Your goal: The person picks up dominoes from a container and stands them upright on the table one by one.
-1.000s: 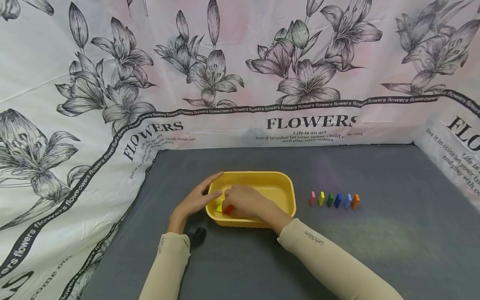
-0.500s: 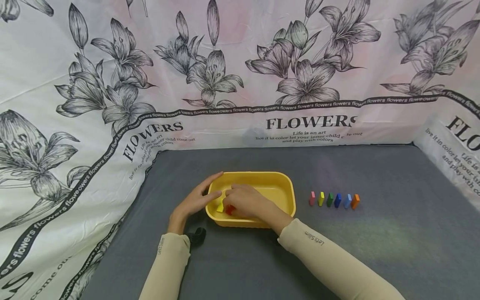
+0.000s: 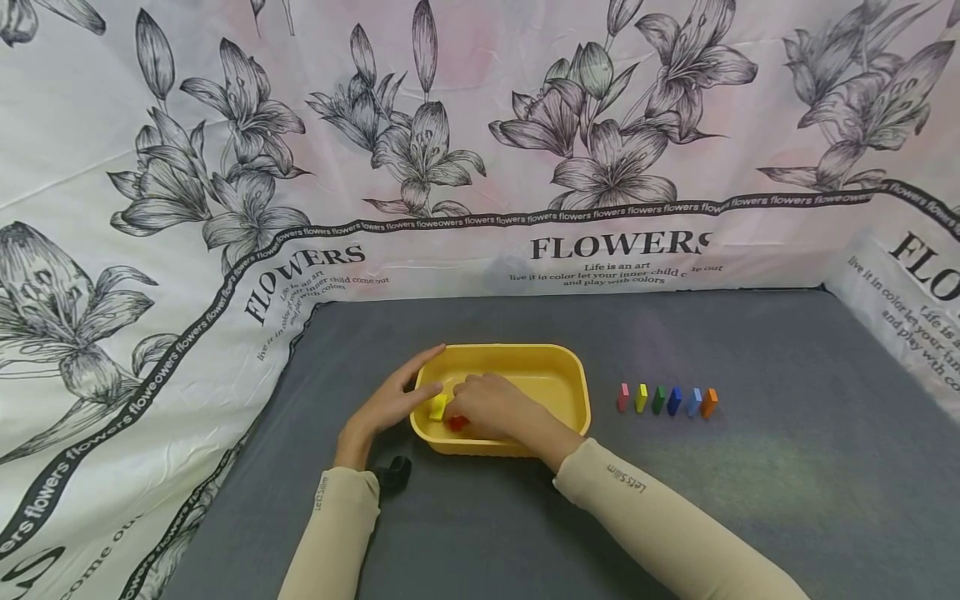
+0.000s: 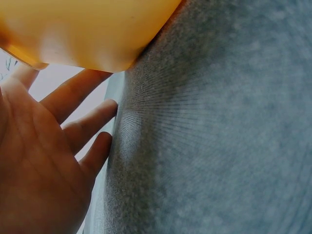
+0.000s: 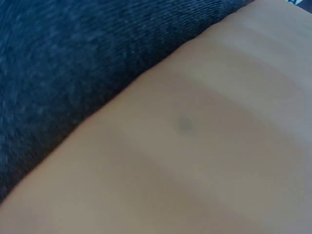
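Observation:
My left hand point(image 3: 388, 406) rests at the left end of a yellow plastic bin point(image 3: 555, 390), thumb over the rim and fingers stretched along the outside. The left wrist view shows that hand's fingers point(image 4: 90, 124) spread beside the bin's wall point(image 4: 83, 34). Inside the bin, my right hand point(image 3: 495, 407) reaches down with bent fingers, its fingertips hidden. Right at those fingers is a red block point(image 3: 457, 423), partly covered; I cannot tell whether they pinch it. A yellow block point(image 3: 438, 406) lies just left of it, near the left thumb. Blurred skin fills most of the right wrist view.
Right of the bin, several small blocks stand upright in a row on the grey tabletop point(image 3: 750, 333), from a pink block point(image 3: 623, 397) to an orange block point(image 3: 709, 403). A dark object point(image 3: 394, 473) is beside the left wrist. Flower-printed cloth point(image 3: 450, 258) hangs behind the table.
The red block has shifted slightly at the right fingers, and the yellow block shows a little higher and more fully. Both hands and the bin stay nearly in place.

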A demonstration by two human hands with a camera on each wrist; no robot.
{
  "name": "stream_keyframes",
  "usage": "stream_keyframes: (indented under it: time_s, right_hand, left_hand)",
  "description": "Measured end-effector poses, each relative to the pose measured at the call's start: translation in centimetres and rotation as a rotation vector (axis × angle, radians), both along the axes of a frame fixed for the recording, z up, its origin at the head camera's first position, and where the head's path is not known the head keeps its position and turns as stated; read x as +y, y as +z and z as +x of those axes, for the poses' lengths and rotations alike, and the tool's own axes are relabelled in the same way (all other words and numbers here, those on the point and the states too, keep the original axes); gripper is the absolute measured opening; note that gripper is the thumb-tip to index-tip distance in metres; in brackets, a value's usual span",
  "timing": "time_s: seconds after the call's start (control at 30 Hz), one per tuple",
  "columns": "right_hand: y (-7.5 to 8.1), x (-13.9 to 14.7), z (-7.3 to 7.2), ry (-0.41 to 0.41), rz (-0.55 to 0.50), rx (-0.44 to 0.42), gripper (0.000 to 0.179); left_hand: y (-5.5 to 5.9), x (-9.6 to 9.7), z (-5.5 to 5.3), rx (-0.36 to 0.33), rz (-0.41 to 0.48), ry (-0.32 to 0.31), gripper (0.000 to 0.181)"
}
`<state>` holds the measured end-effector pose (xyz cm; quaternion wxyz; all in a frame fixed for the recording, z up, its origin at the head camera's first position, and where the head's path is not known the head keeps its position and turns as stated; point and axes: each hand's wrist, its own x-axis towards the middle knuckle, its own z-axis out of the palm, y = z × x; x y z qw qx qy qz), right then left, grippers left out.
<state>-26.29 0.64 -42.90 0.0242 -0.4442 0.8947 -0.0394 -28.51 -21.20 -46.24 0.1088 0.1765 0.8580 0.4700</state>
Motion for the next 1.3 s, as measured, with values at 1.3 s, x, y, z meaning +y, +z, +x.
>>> stream_keyframes:
  time_s: [1.3]
  right_hand:
    - [3.2,10.6,-0.2,-0.226,-0.525,-0.240,0.027]
  left_hand:
    - [3.8,1.1,1.9,-0.055,-0.030,-0.009,0.065]
